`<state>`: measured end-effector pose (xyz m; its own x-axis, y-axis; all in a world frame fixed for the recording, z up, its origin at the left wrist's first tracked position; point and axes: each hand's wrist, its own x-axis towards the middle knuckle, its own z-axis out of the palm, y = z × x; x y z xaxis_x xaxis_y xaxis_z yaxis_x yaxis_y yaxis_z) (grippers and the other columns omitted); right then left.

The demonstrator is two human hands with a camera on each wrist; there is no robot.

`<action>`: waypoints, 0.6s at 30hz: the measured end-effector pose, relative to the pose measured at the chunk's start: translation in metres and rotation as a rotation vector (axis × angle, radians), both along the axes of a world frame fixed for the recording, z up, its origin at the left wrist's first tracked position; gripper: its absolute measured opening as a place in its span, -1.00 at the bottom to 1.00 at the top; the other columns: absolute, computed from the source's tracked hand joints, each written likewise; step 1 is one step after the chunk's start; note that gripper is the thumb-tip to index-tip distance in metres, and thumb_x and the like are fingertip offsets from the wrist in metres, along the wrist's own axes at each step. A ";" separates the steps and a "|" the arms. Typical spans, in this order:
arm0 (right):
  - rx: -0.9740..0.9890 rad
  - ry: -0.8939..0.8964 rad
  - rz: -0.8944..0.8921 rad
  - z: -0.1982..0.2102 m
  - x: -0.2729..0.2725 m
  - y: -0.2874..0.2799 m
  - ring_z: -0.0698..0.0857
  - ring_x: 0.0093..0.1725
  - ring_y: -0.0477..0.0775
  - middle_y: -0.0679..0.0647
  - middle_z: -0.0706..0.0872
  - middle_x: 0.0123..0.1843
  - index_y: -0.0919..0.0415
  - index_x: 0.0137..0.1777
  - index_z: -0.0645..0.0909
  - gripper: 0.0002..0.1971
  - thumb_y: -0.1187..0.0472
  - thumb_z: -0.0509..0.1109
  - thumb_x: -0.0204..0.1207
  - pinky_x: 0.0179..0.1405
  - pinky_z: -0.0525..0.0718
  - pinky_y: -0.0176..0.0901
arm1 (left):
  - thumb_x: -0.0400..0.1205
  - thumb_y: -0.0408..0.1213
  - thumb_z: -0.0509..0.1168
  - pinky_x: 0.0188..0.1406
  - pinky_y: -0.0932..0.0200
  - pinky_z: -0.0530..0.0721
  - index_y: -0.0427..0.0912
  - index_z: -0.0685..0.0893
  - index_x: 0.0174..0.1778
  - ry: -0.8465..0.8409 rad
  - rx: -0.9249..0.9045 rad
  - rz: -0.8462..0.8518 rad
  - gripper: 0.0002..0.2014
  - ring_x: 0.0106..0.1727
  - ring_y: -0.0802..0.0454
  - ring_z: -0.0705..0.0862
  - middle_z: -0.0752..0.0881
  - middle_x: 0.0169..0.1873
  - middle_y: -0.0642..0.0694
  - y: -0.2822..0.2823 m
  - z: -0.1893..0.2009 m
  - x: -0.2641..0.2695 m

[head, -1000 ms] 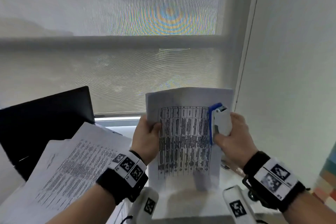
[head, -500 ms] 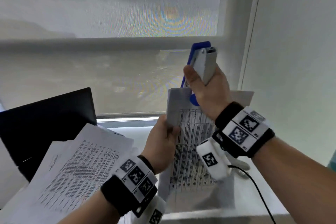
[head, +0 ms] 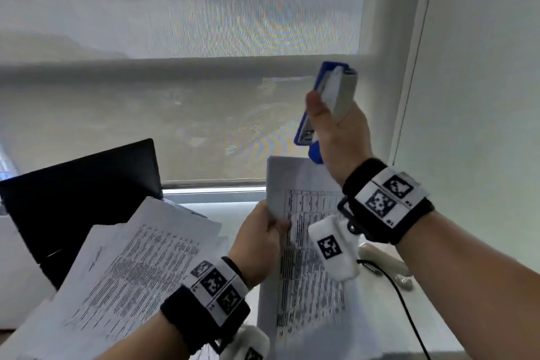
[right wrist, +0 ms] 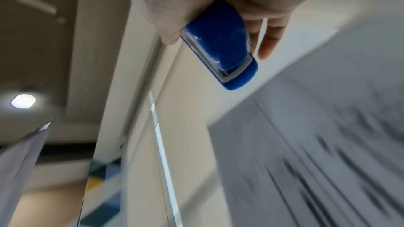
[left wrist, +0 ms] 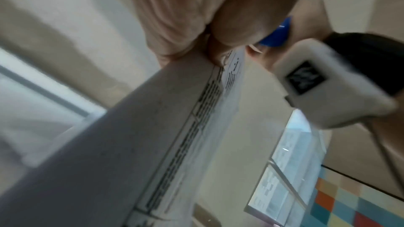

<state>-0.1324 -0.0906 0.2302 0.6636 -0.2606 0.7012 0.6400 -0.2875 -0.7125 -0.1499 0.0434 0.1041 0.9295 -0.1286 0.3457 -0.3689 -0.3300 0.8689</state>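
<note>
Stapler (head: 330, 102), blue-and-grey plastic, sits clasped in right hand (head: 342, 131) grip, long axis 1 to 7 o'clock. Printed white paper sheets (head: 304, 184), pinched at their left edge by left hand (head: 257, 242), lie at 6 o'clock, just beneath.

Window blind (head: 175, 23) drawn, daylight through; white wall (head: 482, 67) right; round ceiling lamp (right wrist: 23, 101) lit.

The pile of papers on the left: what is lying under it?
A black laptop reaches out from under the pile of papers; its dark screen stands up behind them. Its lower part and the surface below are covered, so nothing more can be told.
</note>
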 end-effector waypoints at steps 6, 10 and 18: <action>0.023 0.400 -0.074 -0.032 0.015 -0.061 0.51 -0.46 -0.01 0.02 0.55 -0.40 0.16 -0.25 0.55 -0.72 -0.02 0.38 0.57 -0.53 0.46 -0.38 | 0.31 -0.16 0.38 -0.07 -0.39 0.71 -0.40 0.72 -0.14 0.231 -0.034 0.169 -0.64 -0.25 -0.18 0.71 0.77 -0.23 -0.45 0.080 0.004 0.044; -0.227 0.721 -0.171 -0.086 0.026 -0.115 0.54 -0.36 0.13 0.14 0.60 -0.34 0.19 -0.33 0.52 -0.72 0.08 0.40 0.56 -0.39 0.45 -0.15 | 0.49 -0.10 0.50 -0.12 -0.05 0.69 -0.25 0.72 -0.19 0.273 0.398 0.381 -0.74 -0.14 -0.20 0.73 0.77 -0.21 -0.24 0.163 0.022 0.090; -0.903 1.194 -0.243 -0.133 0.061 -0.177 0.60 -0.08 0.17 0.15 0.56 -0.33 0.23 -0.37 0.48 -0.45 -0.34 0.21 0.23 -0.38 0.42 -0.20 | 0.56 -0.25 0.39 0.20 -0.02 0.61 -0.28 0.42 0.43 0.374 0.979 0.651 -0.47 0.24 -0.32 0.63 0.62 0.23 -0.34 0.190 -0.023 0.159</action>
<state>-0.0719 -0.2675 0.0969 0.9469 -0.2339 -0.2204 -0.2934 -0.9091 -0.2957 0.0086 0.2337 0.0806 0.9383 0.3401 0.0630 0.3259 -0.9302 0.1687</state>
